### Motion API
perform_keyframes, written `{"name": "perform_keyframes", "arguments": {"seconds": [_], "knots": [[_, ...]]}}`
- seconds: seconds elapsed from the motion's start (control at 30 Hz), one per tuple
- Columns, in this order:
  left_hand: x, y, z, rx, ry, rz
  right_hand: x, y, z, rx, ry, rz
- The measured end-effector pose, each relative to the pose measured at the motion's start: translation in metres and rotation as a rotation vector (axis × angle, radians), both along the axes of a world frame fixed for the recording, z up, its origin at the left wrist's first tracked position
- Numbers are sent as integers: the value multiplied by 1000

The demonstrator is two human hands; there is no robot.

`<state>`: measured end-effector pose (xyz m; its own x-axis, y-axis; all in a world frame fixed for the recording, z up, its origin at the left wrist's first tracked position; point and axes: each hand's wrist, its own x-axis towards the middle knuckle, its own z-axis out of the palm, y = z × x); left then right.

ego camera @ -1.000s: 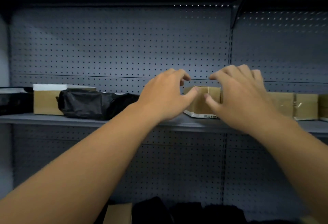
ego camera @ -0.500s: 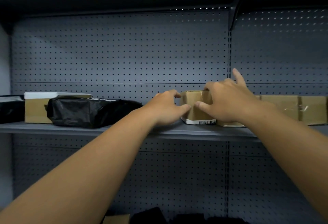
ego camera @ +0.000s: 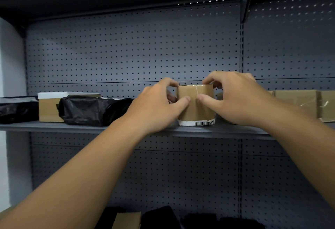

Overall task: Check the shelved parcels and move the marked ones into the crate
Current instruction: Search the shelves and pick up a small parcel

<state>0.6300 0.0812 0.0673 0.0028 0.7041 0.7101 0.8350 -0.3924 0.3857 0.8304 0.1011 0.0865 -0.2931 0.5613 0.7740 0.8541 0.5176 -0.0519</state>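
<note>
Cardboard parcel on shelf; left hand, right hand fingers curled, gripping its sides.

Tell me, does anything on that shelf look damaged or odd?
Nothing looks damaged. One oddity: the small cardboard box gripped by the left hand and right hand has its barcode label low along the bottom edge, apparently wrapping underneath. The black-wrapped parcel is merely crumpled.

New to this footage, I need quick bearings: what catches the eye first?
The left hand and right hand grip a small brown parcel, barcode label at its foot, on the grey shelf. A black-wrapped parcel lies to its left, more brown boxes to its right.
</note>
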Motion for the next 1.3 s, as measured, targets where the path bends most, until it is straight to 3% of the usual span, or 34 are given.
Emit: {"name": "perform_keyframes", "arguments": {"seconds": [0.07,0.27,0.37,0.6,0.8,0.93,1.07,1.3], "knots": [[0,-6,0,37,11,-15,1,-4,-3,-37,53,48],[11,-12,-6,63,362,10,2,-3,-9,-136,234,210],[14,-9,-12,64,363,86,2,-2,-11,-215,326,352],[12,9,-12,65,129,165,-7,-4,-9,-359,391,597],[-2,7,-11,89,-264,150,-3,2,-13,-245,488,336],[-6,5,-6,59,-572,-62,-7,3,-15,-372,573,359],[-3,3,-5,17,-770,-282,-16,-4,-18,-562,572,588],[0,-12,-6,-77,-789,-483,-22,-10,-24,-535,690,845]]}}
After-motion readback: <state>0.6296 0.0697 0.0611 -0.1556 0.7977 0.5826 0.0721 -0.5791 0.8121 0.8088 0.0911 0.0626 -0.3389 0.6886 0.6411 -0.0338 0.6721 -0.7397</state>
